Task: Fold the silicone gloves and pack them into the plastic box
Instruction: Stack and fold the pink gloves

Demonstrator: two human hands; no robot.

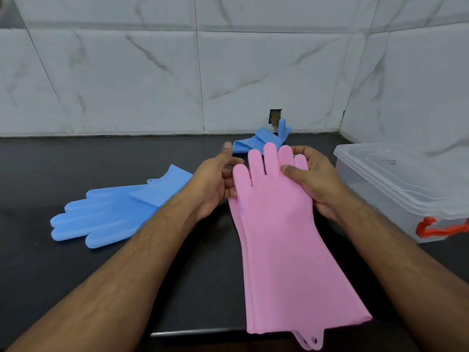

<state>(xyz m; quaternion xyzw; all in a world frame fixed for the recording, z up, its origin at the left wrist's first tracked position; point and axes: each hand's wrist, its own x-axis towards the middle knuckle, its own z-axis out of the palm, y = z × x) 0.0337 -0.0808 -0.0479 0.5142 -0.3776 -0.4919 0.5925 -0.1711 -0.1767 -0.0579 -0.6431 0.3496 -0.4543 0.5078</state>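
The pink silicone gloves (284, 237) lie stacked one on the other in the middle of the dark surface (76, 161), fingers pointing far and cuffs hanging just over the near edge; a second cuff tab peeks out beneath the top one, so this looks like a pair being squared up before folding. The right hand (312, 181) pinches the finger end, thumb on top and fingers curled underneath, probably to hold the layers aligned. The left hand (215, 184) is loosely open at the left edge of the gloves near the thumb, fingertips touching or just beside the edge, apparently steadying it. To the left a blue silicone glove (109, 212) lies flat with its cuff turned back over the palm, and another blue glove (264, 141) sits crumpled at the far side against the tiled wall (228, 72). The clear plastic box (396, 189) with an orange latch (439, 228) stands at the right, lid on, seemingly empty, so packing has not begun.
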